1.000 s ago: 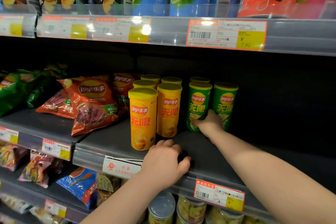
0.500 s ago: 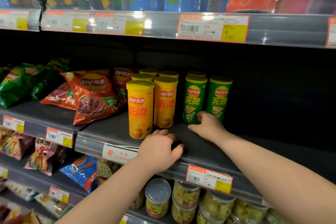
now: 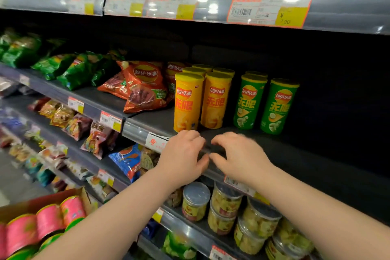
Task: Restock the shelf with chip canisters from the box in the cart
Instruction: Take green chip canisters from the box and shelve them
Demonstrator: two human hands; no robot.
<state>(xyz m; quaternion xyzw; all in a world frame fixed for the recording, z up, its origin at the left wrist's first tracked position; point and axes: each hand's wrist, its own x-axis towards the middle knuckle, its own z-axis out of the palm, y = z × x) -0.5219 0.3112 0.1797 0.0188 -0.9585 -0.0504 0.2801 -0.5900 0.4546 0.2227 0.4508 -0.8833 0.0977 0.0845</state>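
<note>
Below the yellow canisters, at the shelf lip: my left grip and right grip loosely curled, empty, probably free to fetch from the box.

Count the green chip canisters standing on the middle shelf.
2. The left green canister stands right of the yellow canisters; the right green canister stands beside it. A lid behind the left one may be a third, its body hidden.
</note>
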